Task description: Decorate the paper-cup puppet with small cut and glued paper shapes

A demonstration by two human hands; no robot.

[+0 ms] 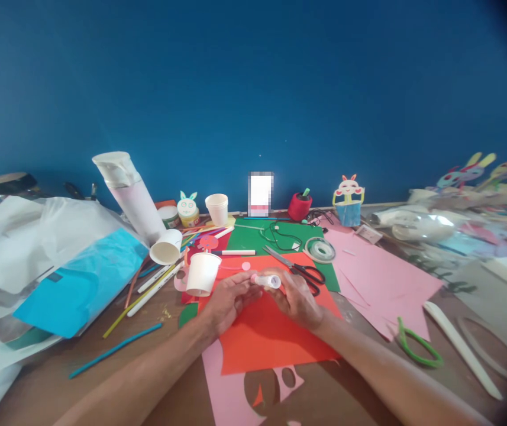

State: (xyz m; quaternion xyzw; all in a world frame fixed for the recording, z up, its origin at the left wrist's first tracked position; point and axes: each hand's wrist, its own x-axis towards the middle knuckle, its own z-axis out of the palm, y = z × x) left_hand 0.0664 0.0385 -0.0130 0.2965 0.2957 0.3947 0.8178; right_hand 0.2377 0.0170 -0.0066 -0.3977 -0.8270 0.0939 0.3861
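Over the orange paper (271, 337) my two hands meet. My right hand (302, 302) is closed around a white glue stick (272, 282), its round end facing me. Against its far end, my left hand (231, 299) pinches a small pink paper piece (254, 277); the fingers partly hide it. A white paper cup (203, 274) stands tilted just left of my left hand. Black-handled scissors (302, 270) lie beyond my right hand. A pink paper circle (246, 266) rests on the orange sheet past my fingertips.
Pink paper (386, 266) and a green pipe cleaner (419, 349) lie at right. Clear tape (319, 249) sits on green paper (253, 236). Markers (155, 290) and blue paper (80, 284) are at left. A cut pink sheet (218, 390) lies in front. Behind stands a decorated blue cup (348, 212).
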